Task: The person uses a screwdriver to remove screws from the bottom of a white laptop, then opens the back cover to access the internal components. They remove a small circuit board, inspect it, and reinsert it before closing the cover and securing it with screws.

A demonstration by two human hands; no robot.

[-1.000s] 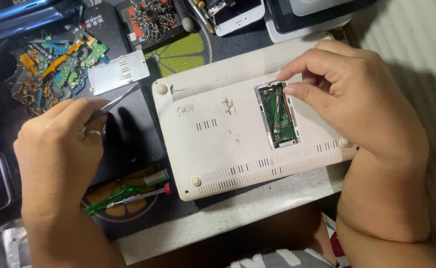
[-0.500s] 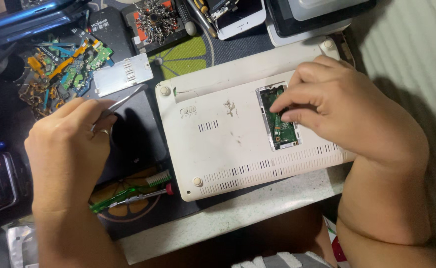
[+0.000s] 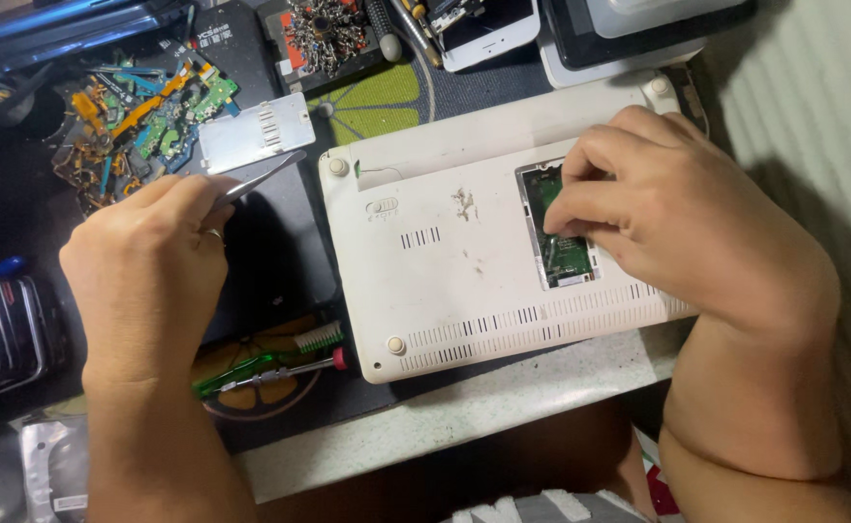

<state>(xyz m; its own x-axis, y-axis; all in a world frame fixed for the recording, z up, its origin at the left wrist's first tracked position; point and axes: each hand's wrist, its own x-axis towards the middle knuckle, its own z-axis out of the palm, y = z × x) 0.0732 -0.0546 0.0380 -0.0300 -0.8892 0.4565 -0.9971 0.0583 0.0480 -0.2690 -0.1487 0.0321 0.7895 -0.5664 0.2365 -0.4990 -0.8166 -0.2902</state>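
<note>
In the middle lies one white laptop (image 3: 464,261) upside down, the right hand (image 3: 677,213) pinching its green board (image 3: 566,254), the left hand (image 3: 149,266) gripping metal tweezers (image 3: 261,179).

My white laptop (image 3: 464,261) lies upside down, bottom face up, at the near edge of the surface, turned slightly askew. It is scuffed, with vent slots along its near side and round rubber feet at the corners. A small hatch is open, baring a green circuit board (image 3: 569,254). I pinch slim metal tweezers (image 3: 261,177), tips pointing toward the laptop's far-left corner.
</note>
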